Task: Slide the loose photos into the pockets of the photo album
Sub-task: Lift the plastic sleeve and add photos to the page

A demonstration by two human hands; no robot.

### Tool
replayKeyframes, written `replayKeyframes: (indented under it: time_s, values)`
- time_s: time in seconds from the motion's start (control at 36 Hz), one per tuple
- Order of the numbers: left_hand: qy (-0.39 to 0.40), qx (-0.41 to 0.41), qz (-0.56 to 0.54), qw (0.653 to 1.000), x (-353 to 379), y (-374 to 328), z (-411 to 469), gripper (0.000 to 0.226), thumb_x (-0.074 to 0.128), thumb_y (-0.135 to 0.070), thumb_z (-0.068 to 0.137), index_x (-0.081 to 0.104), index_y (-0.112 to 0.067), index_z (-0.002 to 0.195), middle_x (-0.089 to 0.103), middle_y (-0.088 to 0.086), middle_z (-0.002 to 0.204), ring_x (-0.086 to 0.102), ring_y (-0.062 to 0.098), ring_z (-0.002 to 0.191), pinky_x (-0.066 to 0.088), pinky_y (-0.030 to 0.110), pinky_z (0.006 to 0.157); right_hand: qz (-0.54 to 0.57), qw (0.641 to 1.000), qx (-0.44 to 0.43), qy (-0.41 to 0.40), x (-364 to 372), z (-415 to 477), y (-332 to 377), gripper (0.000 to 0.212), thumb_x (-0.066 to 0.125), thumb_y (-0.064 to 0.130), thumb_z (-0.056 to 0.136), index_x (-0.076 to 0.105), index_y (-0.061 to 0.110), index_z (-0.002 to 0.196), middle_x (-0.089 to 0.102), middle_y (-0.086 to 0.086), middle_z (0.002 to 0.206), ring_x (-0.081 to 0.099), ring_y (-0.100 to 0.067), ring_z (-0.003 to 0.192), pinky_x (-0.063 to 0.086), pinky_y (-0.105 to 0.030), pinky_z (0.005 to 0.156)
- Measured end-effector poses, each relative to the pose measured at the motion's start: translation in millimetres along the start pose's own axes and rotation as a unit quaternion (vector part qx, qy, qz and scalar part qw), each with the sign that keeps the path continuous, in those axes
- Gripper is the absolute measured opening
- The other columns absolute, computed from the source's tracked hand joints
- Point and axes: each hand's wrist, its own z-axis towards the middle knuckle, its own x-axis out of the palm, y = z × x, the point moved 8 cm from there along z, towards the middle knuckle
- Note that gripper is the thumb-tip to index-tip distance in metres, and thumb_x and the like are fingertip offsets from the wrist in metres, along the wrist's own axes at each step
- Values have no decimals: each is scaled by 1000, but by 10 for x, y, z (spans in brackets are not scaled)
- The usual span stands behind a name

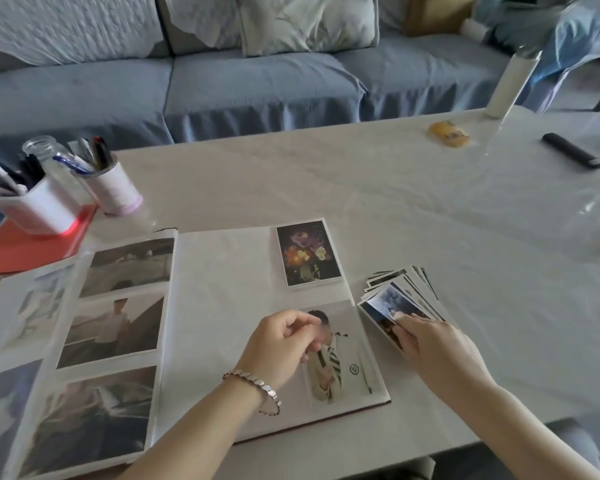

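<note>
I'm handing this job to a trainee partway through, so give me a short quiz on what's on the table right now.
1. True or false: the fanned stack of loose white-bordered photos lies right of the open white-paged photo album.
2. What does the right hand touch? A) the stack's top photo B) the album's left page C) nothing
3. Which photo lies under the left hand?
Key: 1 true. 2 A. 3 The portrait photo of a figure in a pale jacket, low on the album's right page.
</note>
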Motion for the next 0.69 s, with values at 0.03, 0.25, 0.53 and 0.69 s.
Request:
replayKeyframes:
  time_s: [0.03,0.25,0.53,0.69]
  values:
    - [5,-9,-21,1000,23,1,-4,19,51,-8,92,66,-16,84,71,1,79,67,6,70,54,21,66,-6,1000,-4,-30,-50,-9,28,16,54,22,92,63,19,80,67,7,78,61,-18,69,39,-23,49]
    - [73,-66,-169,981,285,-59,-39,20,56,-29,90,64,-10,93,71,13,94,69,23,80,55,40,76,64,941,-121,-308,-574,-237,523,23,55,13,84,75,6,91,72,-7,96,69,-19,92,53,-36,84]
    - [-37,9,-88,995,-99,-68,-61,13,53,-9,93,63,-13,85,71,11,77,70,23,65,59,32,64,248,959,-104,-93,-318,-175,849,39,55,38,90,58,20,124,45,16,129,35,6,118,33,-20,101]
    - [-7,45,-4,999,-92,-85,-22,14,59,-18,90,65,-10,80,72,8,73,70,20,67,59,31,62,456,887,54,43,-130,-45,524,43,70,20,80,46,41,110,67,16,88,66,-1,80,54,-15,60]
